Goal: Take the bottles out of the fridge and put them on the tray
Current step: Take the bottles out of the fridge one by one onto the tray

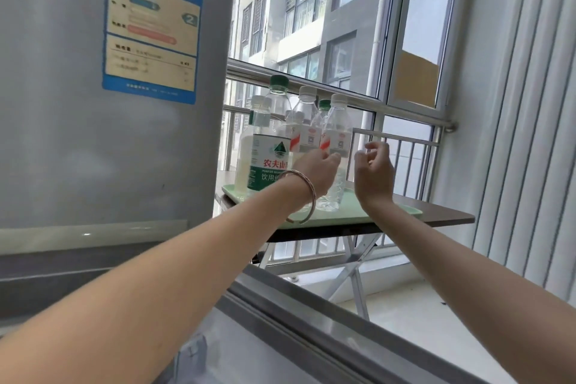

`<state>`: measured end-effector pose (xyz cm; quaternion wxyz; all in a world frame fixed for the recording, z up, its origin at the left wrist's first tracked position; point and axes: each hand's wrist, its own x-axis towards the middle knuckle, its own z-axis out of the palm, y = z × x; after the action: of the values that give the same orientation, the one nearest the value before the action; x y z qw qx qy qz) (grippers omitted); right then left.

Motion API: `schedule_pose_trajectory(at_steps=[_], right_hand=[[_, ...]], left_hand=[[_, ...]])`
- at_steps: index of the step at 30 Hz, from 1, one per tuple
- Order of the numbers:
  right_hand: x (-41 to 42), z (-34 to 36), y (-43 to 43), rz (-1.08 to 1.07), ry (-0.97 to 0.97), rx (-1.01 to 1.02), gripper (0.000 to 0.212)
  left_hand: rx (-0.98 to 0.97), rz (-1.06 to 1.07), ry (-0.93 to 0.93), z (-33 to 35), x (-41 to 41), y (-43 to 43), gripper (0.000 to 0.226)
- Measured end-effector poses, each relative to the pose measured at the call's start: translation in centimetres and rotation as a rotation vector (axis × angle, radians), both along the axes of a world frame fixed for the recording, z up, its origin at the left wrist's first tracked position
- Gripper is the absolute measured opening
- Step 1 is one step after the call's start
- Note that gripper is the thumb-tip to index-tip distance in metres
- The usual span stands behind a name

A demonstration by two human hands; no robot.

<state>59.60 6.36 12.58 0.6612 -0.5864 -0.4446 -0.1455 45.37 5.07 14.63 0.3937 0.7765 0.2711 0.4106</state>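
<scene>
A pale green tray [386,212] lies on a small dark folding table [448,215] by the window. Several water bottles stand on it: a large green-capped one [265,146] at the left and smaller clear white-capped ones behind and beside it. My left hand [314,171], with a bangle on the wrist, wraps around the nearest small clear bottle [335,137], which stands upright on the tray. My right hand [374,171] hovers just right of that bottle, fingers loosely curled and apart, holding nothing.
The grey fridge [78,103] with a blue energy label [152,25] fills the left. An open fridge door edge [311,315] runs across the bottom under my arms. A metal railing [405,109] and window stand behind the table; a ribbed white wall is at right.
</scene>
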Motion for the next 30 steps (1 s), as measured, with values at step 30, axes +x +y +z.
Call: schedule_pose_trajectory(at_steps=[30], right_hand=[[-41.2,-21.5,4.1,0.756,-0.732,-0.892,0.013]], left_hand=[[-0.575,0.759,0.246,-22.5,-36.9,2.7,0.04]])
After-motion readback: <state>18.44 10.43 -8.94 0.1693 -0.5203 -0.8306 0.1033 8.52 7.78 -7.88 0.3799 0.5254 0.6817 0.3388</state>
